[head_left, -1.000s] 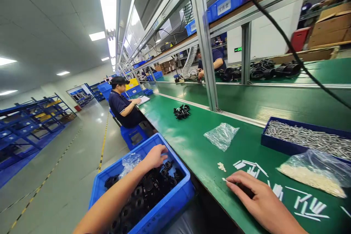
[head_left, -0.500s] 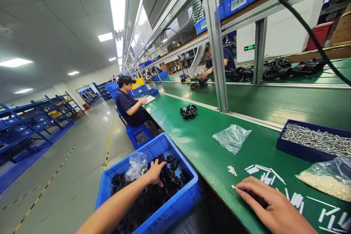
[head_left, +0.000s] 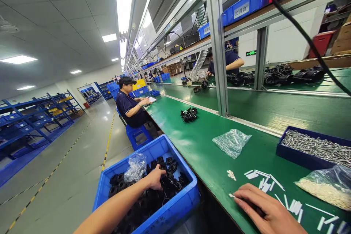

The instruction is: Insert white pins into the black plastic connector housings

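My left hand reaches into a blue plastic bin, its fingers curled down around one of the black plastic parts; its fingertips are partly hidden. A crumpled clear plastic wrap lies on the parts beside my wrist. Over the green table my right hand pinches a small white piece between thumb and forefinger. Something dark shows under its curled fingers, too shaded to make out. Small cream rings lie just beyond, and short white sticks are scattered to the right.
A clear bag lies mid-table, with black parts piled farther off. At right stand a dark blue box of metal pins and a bag of cream pieces. A metal post rises behind. A co-worker sits beyond the bin.
My left hand's spread fingers have closed downward among the black parts. My right hand keeps its pinch with little movement. Across the bench, another person has shifted partly behind the post.
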Available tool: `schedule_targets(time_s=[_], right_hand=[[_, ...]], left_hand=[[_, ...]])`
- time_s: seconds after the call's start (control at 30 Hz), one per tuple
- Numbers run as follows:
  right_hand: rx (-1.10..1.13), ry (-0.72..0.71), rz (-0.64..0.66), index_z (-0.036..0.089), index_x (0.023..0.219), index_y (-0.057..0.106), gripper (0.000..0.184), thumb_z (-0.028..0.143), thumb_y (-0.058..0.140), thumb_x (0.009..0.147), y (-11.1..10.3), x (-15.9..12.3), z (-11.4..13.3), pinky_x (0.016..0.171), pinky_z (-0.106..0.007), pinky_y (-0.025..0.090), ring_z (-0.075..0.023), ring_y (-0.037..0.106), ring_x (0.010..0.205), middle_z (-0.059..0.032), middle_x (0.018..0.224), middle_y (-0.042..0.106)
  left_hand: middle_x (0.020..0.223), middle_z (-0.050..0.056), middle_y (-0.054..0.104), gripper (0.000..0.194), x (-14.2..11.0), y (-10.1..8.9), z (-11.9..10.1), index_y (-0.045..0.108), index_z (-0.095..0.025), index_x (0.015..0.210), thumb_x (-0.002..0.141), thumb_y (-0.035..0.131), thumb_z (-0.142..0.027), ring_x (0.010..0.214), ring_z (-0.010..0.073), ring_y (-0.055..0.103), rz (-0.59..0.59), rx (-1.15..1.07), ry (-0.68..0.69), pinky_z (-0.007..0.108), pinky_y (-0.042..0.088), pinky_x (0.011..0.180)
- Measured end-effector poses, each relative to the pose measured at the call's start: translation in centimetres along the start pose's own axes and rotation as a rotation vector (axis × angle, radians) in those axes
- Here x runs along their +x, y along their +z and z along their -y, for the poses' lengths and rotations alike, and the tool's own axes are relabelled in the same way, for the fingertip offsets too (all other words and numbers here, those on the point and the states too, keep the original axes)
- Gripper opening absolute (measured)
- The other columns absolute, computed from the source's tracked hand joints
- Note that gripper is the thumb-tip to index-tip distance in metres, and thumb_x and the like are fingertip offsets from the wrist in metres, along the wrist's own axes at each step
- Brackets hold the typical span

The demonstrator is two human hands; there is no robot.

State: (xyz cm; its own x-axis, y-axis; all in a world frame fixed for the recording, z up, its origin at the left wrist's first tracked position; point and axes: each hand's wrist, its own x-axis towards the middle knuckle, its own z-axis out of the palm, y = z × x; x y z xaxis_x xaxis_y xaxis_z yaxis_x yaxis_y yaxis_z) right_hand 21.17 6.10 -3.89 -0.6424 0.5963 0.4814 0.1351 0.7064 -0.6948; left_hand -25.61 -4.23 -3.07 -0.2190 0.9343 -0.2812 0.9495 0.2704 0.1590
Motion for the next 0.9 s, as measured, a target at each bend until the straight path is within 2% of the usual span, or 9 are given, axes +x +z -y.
schedule_targets(time_s=[0.13,0.23,0.33,0.4,0.47,0.53,0.63,0.8,0.9], right_hand=[[-0.006,0.014,0.024,0.032,0.108,0.067,0.022,0.046,0.052,0.101,0.1,-0.1,-0.3,0.086,-0.034,0.058,-0.0249,0.066,0.099,-0.0065,0.112,0.066],[-0.006,0.006,0.019,0.032,0.109,0.067,0.022,0.046,0.052,0.101,0.0,-0.1,-0.3,0.086,-0.034,0.058,-0.0245,0.066,0.099,-0.0063,0.112,0.065],[0.0,-0.005,0.009,0.03,0.107,0.067,0.022,0.045,0.051,0.102,-0.2,0.0,0.1,0.084,-0.033,0.058,-0.0248,0.066,0.098,-0.007,0.11,0.066],[0.013,0.005,0.012,0.03,0.106,0.066,0.022,0.044,0.05,0.102,-0.2,0.0,0.4,0.083,-0.033,0.057,-0.024,0.066,0.096,-0.0066,0.108,0.065],[0.034,0.021,0.027,0.03,0.105,0.066,0.022,0.044,0.048,0.104,-0.3,0.1,0.7,0.082,-0.032,0.056,-0.0225,0.065,0.095,-0.0055,0.106,0.064],[0.049,0.032,0.042,0.03,0.105,0.065,0.023,0.044,0.046,0.105,-0.3,0.2,0.9,0.08,-0.033,0.054,-0.0214,0.064,0.093,-0.0046,0.105,0.063],[0.066,0.048,0.049,0.03,0.104,0.064,0.026,0.044,0.043,0.106,-0.4,0.4,1.3,0.079,-0.035,0.052,-0.0209,0.063,0.09,-0.0042,0.103,0.062],[0.09,0.065,0.005,0.027,0.099,0.064,0.027,0.043,0.043,0.106,-0.7,0.2,2.0,0.078,-0.036,0.048,-0.0212,0.061,0.088,-0.0039,0.098,0.062],[0.103,0.074,-0.026,0.025,0.097,0.065,0.026,0.041,0.045,0.105,-1.0,0.0,2.3,0.079,-0.036,0.047,-0.0212,0.06,0.088,-0.0039,0.097,0.062]], left_hand=[[0.122,0.009,0.052,0.071,-0.2,-0.2,0.4,0.073,-0.021,0.107,0.039,0.092,-0.019,0.105,0.0313,0.06,-0.088,-0.105,-0.009,0.041,0.053,0.098],[0.114,0.006,0.056,0.055,-0.2,-1.3,0.8,0.074,-0.02,0.1,0.047,0.087,-0.019,0.103,0.0268,0.06,-0.162,-0.214,-0.05,0.036,0.054,0.091],[0.108,0.006,0.06,0.042,-0.4,-3.0,1.0,0.072,-0.017,0.101,0.059,0.075,-0.019,0.087,0.0209,0.062,-0.228,-0.336,-0.114,0.03,0.056,0.07],[0.092,0.003,0.063,0.042,-0.7,-4.6,0.5,0.069,-0.015,0.104,0.063,0.071,-0.021,0.071,0.0172,0.06,-0.241,-0.411,-0.125,0.027,0.052,0.057],[0.079,0.001,0.062,0.042,-1.0,-6.6,-0.8,0.068,-0.014,0.106,0.066,0.07,-0.024,0.064,0.0161,0.058,-0.263,-0.474,-0.074,0.026,0.05,0.054],[0.085,0.002,0.065,0.04,-1.2,-8.6,-3.0,0.067,-0.015,0.107,0.067,0.07,-0.023,0.073,0.018,0.061,-0.31,-0.52,0.049,0.029,0.053,0.065],[0.11,0.006,0.066,0.039,-0.5,-10.6,-8.3,0.07,-0.018,0.104,0.066,0.075,-0.018,0.101,0.0227,0.062,-0.365,-0.561,0.283,0.034,0.05,0.092],[0.11,0.005,0.06,0.039,3.4,-9.4,-18.0,0.075,-0.02,0.098,0.06,0.084,-0.014,0.101,0.0224,0.059,-0.342,-0.581,0.503,0.035,0.045,0.099],[0.11,0.005,0.056,0.046,5.5,-8.5,-21.1,0.074,-0.019,0.1,0.056,0.087,-0.015,0.101,0.0226,0.057,-0.316,-0.599,0.554,0.037,0.046,0.099]])
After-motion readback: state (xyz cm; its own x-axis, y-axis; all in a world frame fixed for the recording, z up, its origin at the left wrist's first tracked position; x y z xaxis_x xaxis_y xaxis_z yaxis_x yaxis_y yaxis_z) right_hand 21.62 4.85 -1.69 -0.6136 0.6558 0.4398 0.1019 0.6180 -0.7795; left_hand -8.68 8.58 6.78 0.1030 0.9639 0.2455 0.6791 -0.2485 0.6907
